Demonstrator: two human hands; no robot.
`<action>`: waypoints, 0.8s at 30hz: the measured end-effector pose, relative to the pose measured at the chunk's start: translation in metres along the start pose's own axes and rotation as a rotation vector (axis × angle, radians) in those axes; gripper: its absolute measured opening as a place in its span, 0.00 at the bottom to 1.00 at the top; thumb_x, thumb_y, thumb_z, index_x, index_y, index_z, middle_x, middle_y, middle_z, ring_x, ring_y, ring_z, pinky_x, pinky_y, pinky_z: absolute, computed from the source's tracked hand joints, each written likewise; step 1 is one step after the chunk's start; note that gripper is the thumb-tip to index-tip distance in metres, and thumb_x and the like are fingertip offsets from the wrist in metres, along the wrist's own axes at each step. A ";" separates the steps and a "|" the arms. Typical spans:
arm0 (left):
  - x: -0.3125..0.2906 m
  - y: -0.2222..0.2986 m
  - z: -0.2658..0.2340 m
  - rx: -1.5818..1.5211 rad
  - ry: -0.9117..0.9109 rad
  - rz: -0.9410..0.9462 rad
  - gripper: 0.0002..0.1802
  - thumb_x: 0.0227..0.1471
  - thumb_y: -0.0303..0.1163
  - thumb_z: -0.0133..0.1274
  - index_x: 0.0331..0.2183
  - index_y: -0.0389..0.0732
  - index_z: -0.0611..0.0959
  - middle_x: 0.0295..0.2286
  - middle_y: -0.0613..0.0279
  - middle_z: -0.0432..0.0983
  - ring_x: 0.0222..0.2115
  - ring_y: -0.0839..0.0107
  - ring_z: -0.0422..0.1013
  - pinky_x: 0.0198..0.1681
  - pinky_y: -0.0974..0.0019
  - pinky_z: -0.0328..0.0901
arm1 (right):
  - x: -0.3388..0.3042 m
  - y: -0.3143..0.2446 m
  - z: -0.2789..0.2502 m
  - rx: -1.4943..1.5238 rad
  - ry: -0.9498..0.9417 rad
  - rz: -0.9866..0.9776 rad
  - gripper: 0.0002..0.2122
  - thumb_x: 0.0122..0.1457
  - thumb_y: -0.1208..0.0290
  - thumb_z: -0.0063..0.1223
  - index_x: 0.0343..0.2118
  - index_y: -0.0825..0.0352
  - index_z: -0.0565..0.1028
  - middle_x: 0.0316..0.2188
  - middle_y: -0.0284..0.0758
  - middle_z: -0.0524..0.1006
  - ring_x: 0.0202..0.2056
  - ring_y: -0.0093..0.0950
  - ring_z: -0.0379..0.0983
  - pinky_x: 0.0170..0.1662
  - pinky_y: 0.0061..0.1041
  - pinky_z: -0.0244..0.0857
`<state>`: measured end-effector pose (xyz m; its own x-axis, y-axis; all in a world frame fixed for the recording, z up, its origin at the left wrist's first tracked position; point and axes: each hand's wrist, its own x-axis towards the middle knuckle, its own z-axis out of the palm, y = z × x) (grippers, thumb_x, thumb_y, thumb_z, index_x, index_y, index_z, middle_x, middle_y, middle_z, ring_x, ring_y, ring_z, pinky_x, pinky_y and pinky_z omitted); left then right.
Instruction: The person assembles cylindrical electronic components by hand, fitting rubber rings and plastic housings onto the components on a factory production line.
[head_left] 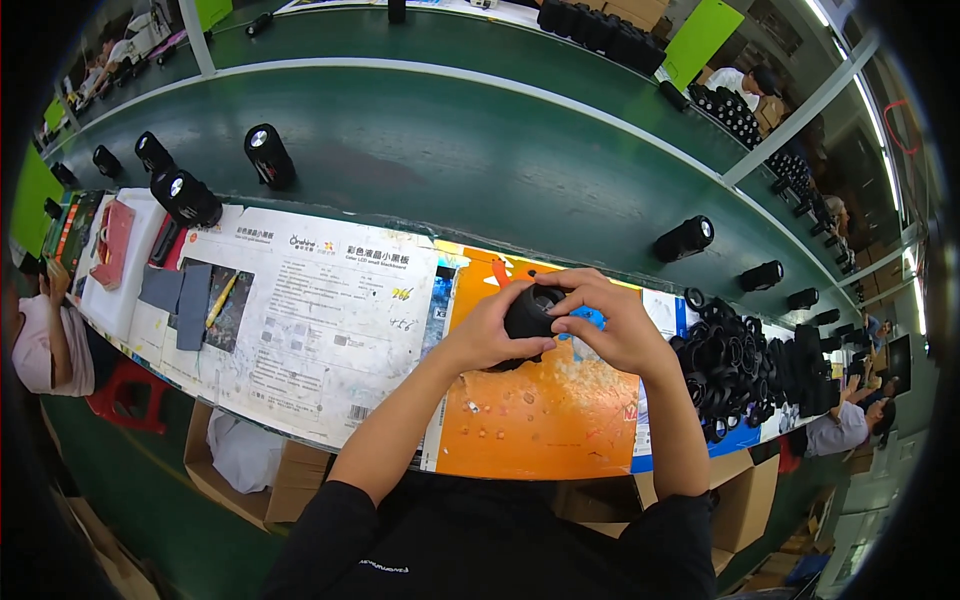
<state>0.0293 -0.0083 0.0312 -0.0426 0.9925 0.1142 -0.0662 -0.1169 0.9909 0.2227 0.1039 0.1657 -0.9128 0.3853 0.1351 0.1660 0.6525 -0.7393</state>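
Working over an orange sheet [535, 430], right of an open cardboard box [303, 478] and a white tray [125, 300], containing a white bundle [243, 452] and a red piece [113, 245] respectively. Grasping over that sheet, with left hand [488, 332] and right hand [615, 318], fingers bent, a rounded, dull-black part [522, 318], showing a recessed, greyish end.

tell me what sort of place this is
Probably a factory assembly line: speaker-like black cylinders are spaced along a long green belt, a heap of black rings lies nearby, and co-workers appear farther along.
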 end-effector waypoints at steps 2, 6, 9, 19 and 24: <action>0.001 0.002 0.000 0.007 0.006 -0.005 0.47 0.48 0.49 0.80 0.61 0.38 0.76 0.46 0.51 0.83 0.45 0.59 0.82 0.50 0.60 0.76 | 0.001 -0.006 0.001 0.040 0.023 0.056 0.13 0.61 0.78 0.69 0.49 0.64 0.87 0.62 0.39 0.82 0.63 0.44 0.76 0.66 0.40 0.70; 0.001 0.006 0.001 0.079 0.005 -0.060 0.48 0.48 0.50 0.80 0.63 0.39 0.75 0.47 0.49 0.83 0.45 0.56 0.82 0.50 0.58 0.76 | 0.000 0.000 0.000 -0.144 -0.047 -0.063 0.27 0.61 0.79 0.68 0.64 0.56 0.83 0.65 0.36 0.80 0.61 0.43 0.74 0.65 0.40 0.71; 0.000 0.005 0.001 0.095 0.032 -0.010 0.53 0.49 0.50 0.79 0.67 0.38 0.72 0.50 0.48 0.83 0.46 0.57 0.83 0.50 0.60 0.77 | 0.002 -0.003 0.000 -0.206 -0.040 -0.085 0.26 0.61 0.79 0.69 0.63 0.51 0.84 0.65 0.34 0.80 0.60 0.43 0.74 0.63 0.38 0.74; -0.002 0.004 0.002 0.175 0.092 0.037 0.52 0.50 0.47 0.79 0.67 0.37 0.72 0.50 0.46 0.83 0.48 0.54 0.83 0.52 0.59 0.76 | 0.002 0.001 0.009 -0.216 -0.015 -0.097 0.27 0.60 0.84 0.66 0.62 0.55 0.84 0.65 0.37 0.79 0.59 0.44 0.73 0.59 0.37 0.79; 0.002 0.009 0.005 0.074 0.053 -0.009 0.50 0.51 0.49 0.78 0.65 0.38 0.73 0.49 0.47 0.83 0.48 0.55 0.83 0.51 0.59 0.77 | 0.007 -0.007 -0.001 -0.204 -0.044 -0.069 0.27 0.58 0.87 0.64 0.60 0.56 0.85 0.63 0.38 0.80 0.59 0.44 0.75 0.56 0.36 0.81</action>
<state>0.0337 -0.0071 0.0404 -0.0953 0.9901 0.1030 0.0071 -0.1028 0.9947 0.2151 0.1028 0.1725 -0.9395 0.3089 0.1482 0.1703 0.7964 -0.5802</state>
